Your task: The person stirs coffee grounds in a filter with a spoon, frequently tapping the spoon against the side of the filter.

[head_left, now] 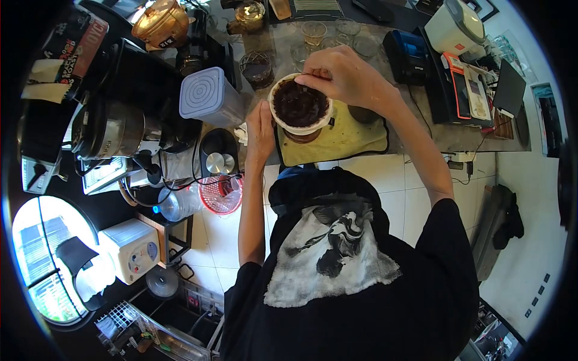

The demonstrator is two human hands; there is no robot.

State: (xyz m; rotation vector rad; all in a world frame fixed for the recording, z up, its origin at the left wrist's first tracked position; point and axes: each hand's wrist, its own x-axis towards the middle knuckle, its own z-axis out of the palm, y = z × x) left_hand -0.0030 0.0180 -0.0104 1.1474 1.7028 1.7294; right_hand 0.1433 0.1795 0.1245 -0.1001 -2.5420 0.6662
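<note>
A pale coffee dripper (278, 123) with dark wet coffee grounds (298, 107) inside stands on a yellow-green cloth mat (355, 138) at the table's near edge. My left hand (260, 129) is closed against the dripper's left side, its fingers partly hidden. Over the far rim, my right hand (338, 75) pinches something thin and dark whose kind I cannot make out; its lower end is over the grounds. Part of a brown base (302, 138) shows under the dripper. A dark round object (365, 114) lies on the mat to the right.
Several clear glasses (314, 33) stand behind the dripper, with a dark-filled glass (257, 67) to its left. A lidded plastic container (211, 96) and a coffee machine (114, 129) are further left. A black printer (409, 57) stands on the right. Below is a red basket (221, 195).
</note>
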